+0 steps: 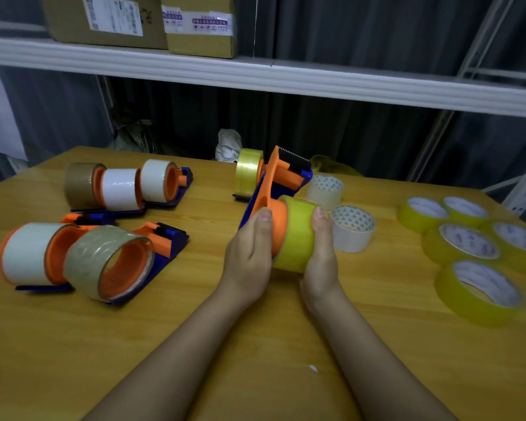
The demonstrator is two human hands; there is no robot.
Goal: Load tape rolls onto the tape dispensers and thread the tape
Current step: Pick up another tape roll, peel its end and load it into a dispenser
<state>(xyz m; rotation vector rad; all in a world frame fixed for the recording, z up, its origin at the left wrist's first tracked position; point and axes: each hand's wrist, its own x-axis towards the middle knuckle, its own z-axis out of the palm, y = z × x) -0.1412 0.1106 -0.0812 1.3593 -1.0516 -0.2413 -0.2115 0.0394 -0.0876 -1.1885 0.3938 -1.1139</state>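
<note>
yellow translucent tape, a wide plastic roll [296, 238], sits between the two hands at the middle of the wooden table [255, 344], pushed onto the round orange hub of an orange-and-blue plastic tape dispenser [281, 177]. the left hand [249, 253] is curled round the orange hub side, thumb up over its rim; the right hand [321, 262] is curled round the outer face of the roll, thumb on top. both grip, neither is free.

the dispenser's long axis runs away from the person and slightly right, from the hub between the hands up to the toothed black cutter at the far end. so the tape's free end must be drawn forward, away from the body, toward that cutter. the right hand is on the roll and looks better placed to peel the end; whether the roll is fully seated i cannot tell.

no containers are in view. loose yellow tape rolls [468, 247] lie flat to the right, two white tape rolls [351, 229] just beside the right hand, and loaded dispensers [110, 256] well apart on the left.
</note>
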